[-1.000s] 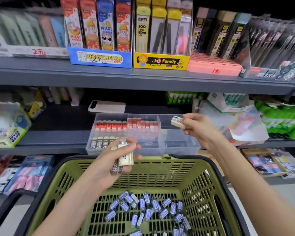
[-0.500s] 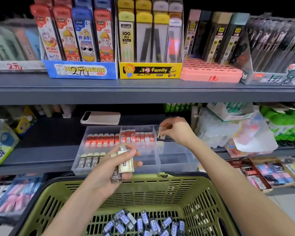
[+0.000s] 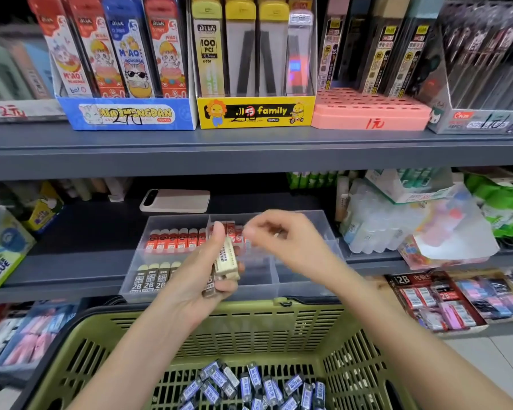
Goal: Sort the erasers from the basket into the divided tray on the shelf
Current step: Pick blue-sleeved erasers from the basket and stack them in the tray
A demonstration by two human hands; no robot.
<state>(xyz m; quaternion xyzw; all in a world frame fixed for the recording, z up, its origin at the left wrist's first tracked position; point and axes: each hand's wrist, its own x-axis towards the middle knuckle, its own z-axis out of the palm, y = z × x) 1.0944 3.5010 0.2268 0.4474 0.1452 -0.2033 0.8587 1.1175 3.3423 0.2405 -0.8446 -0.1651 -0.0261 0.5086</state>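
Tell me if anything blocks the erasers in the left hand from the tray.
Nothing visible does. The left hand holds the erasers just before the open-topped tray; only the right hand hovers beside them.

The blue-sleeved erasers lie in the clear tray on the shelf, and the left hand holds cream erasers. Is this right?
No. The head view shows the blue-sleeved erasers in the green basket, not the clear tray. The left hand does hold cream erasers.
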